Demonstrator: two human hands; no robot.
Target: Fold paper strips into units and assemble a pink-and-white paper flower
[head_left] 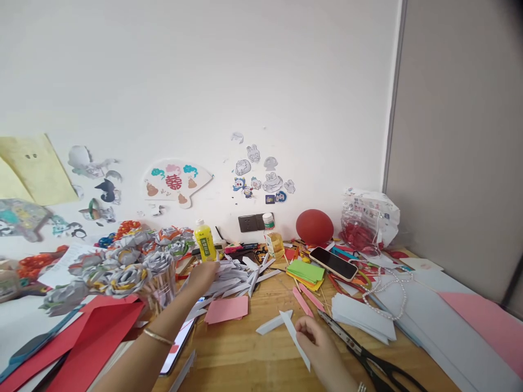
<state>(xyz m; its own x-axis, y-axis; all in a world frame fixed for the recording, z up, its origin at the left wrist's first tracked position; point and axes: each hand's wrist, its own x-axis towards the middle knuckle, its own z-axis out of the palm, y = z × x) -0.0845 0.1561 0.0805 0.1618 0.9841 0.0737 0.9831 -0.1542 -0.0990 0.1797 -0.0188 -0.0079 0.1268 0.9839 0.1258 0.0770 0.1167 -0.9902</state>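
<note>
My left hand [205, 275] reaches into a heap of folded white paper strips [232, 282], close to a yellow drink bottle [205, 242]. Its fingertips are lost from view among the strips, so a grip cannot be made out. At the front of the table my right hand [314, 338] has its fingers curled around the edge of a narrow white paper strip [295, 340], pinching it. Another folded strip [272, 323] lies just left of that one, partly under its upper end. Black-handled scissors [355, 347] lie to the right of my right hand.
Pink paper [227, 310], green note paper [305, 270] and a dark phone [334, 263] lie in the middle. Grey paper flowers [128, 277] crowd the left. A lit phone [178, 345] sits under my left forearm. A red balloon [314, 227] rests by the wall.
</note>
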